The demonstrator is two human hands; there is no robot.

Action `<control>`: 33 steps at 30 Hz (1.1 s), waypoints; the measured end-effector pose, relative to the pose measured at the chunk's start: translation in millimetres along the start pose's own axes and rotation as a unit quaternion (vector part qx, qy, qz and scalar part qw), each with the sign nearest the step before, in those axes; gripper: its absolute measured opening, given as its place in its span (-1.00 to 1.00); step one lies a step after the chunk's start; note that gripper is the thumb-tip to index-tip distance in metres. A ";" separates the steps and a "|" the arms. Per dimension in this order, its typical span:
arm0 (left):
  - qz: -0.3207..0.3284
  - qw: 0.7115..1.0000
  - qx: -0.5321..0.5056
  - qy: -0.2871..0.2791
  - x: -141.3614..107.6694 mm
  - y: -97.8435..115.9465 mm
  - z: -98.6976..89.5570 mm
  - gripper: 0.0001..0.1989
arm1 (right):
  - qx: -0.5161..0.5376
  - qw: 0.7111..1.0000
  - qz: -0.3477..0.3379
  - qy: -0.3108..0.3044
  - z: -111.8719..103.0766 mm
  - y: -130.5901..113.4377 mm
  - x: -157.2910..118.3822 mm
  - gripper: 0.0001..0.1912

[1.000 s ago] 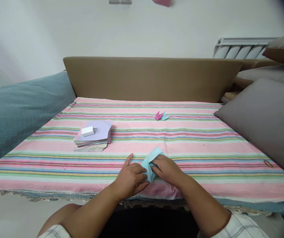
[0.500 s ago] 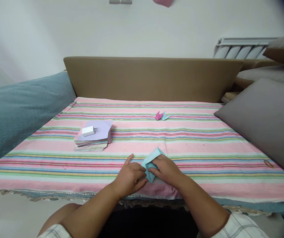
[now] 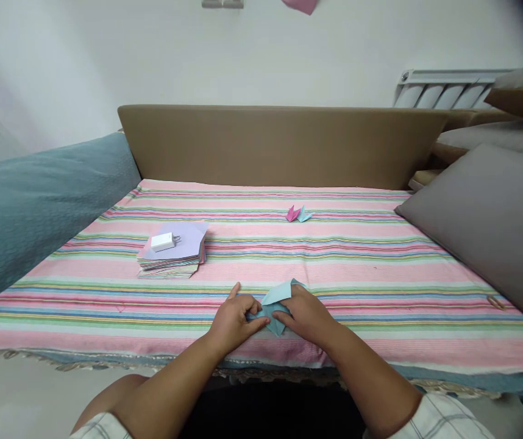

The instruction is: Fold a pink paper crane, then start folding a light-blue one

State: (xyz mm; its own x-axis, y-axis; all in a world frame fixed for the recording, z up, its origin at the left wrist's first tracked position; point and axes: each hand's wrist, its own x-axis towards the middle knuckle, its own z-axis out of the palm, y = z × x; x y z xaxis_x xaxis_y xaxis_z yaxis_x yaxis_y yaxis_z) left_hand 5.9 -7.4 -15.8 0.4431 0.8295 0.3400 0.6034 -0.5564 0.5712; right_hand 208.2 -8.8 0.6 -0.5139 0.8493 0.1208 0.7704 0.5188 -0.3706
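Observation:
Between my hands, near the front edge of the striped cloth, is a partly folded sheet of light blue origami paper (image 3: 276, 297). My left hand (image 3: 236, 320) pinches its left side with the thumb on top, while the index finger points up and away. On the other side my right hand (image 3: 306, 314) grips the paper, its thumb on the lower layer and its fingers tucked under the raised flap. My right fingertips are hidden by that flap. Further back lie a small pink folded paper piece (image 3: 292, 213) and a similar light blue folded piece (image 3: 304, 214), side by side.
A stack of coloured paper (image 3: 183, 244) lies to the left with a white charger plug (image 3: 163, 242) on top. Grey cushions (image 3: 485, 225) line the right side. A brown backrest (image 3: 280, 146) stands behind the striped cloth (image 3: 357, 268). A small brownish loop (image 3: 495, 302) lies far right.
My left hand has shifted slightly left and now pinches the paper's left corner, drawing it outward. The upper flap has tipped lower and the paper looks wider. My right hand has barely moved.

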 end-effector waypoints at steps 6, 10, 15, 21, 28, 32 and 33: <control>0.004 1.000 0.026 0.006 -0.1 -1.9 -1.7 -0.75 | -0.022 1.000 0.001 -0.002 1.8 -1.2 0.3 -0.73; 0.006 0.999 0.031 0.009 -0.3 -3.1 -0.3 -0.80 | -0.026 1.000 -0.004 0.004 4.6 -1.2 0.5 -0.71; 0.016 0.999 0.038 0.015 0.3 -3.6 0.3 -0.90 | -0.044 0.999 -0.001 0.005 7.1 -2.8 0.5 -0.72; 0.024 0.999 0.038 0.005 1.0 -1.4 -2.6 -0.88 | -0.061 0.998 0.002 0.009 8.3 -7.1 -0.9 -0.73; 0.031 0.999 0.023 0.000 1.3 -3.1 -3.5 -0.85 | -0.091 0.996 -0.016 0.003 10.5 -9.6 -1.8 -0.75; 0.034 0.999 0.022 -0.009 1.1 -4.3 -3.3 -0.81 | -0.100 0.995 -0.019 -0.002 11.1 -10.2 -1.6 -0.76; 0.034 0.999 0.024 -0.012 0.9 -4.4 -3.2 -0.80 | -0.100 0.995 -0.019 -0.002 11.2 -10.5 -1.5 -0.75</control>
State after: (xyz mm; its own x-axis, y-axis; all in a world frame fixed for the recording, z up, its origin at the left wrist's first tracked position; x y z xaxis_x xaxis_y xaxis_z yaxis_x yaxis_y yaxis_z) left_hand 1.5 -4.0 -15.6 0.4991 0.7891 0.3580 0.6024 -0.6130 0.5113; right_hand 196.7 -16.6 -5.9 -0.5455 0.8284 0.1272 0.8096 0.5601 -0.1755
